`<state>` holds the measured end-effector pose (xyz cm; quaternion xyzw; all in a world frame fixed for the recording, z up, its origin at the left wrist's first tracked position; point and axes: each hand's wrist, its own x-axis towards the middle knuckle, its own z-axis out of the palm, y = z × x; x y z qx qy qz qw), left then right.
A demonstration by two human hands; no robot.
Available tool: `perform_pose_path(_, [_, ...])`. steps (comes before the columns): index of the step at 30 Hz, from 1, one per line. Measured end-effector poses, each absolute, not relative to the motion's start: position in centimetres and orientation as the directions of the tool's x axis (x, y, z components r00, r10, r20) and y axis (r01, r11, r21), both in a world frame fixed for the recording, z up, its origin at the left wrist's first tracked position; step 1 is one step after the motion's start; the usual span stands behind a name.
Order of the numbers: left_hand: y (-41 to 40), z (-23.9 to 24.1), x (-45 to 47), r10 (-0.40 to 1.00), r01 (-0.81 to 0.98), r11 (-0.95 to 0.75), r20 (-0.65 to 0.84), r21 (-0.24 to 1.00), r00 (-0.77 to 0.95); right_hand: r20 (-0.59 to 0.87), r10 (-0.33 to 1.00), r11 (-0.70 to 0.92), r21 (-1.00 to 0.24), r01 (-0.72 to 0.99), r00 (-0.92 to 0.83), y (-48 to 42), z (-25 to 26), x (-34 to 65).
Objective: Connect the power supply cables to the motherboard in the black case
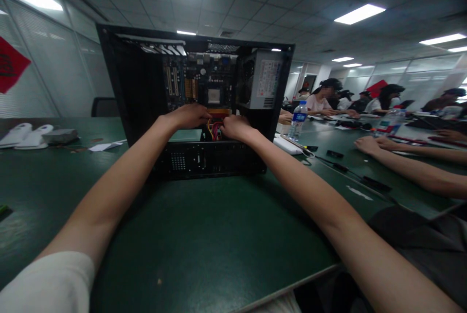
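Black computer case [237, 160], left hand [190, 115] loosely bent inside, right hand [237, 126] curled at coloured wires [215, 130], both hands' grip unclear

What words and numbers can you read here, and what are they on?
None can be read for sure:
Pale label on the power supply in the computer case: print too small.
Blue label on the bottle: white marks, blurred.
Red sign at far left: dark marks, blurred.
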<state>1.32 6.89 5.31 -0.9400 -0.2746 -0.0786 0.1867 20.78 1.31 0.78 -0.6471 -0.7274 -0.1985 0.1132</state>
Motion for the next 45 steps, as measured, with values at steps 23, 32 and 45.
perform_pose_path(23, [6.7,3.5,2.4,0.577,0.651,-0.745,0.352,-0.141,0.737,0.370,0.916,0.100,0.160,0.982,-0.154,1.2,0.8,20.7])
perform_pose_path(32, [7.0,3.1,2.5,0.568,0.661,-0.718,0.367,-0.217,0.737,0.379,0.912,0.099,0.167,0.981,-0.156,1.7,0.6,20.9])
perform_pose_path(45, [5.5,3.2,3.0,0.603,0.706,-0.635,0.371,-0.313,0.706,0.361,0.920,0.100,0.159,0.982,-0.152,1.1,0.9,20.7])
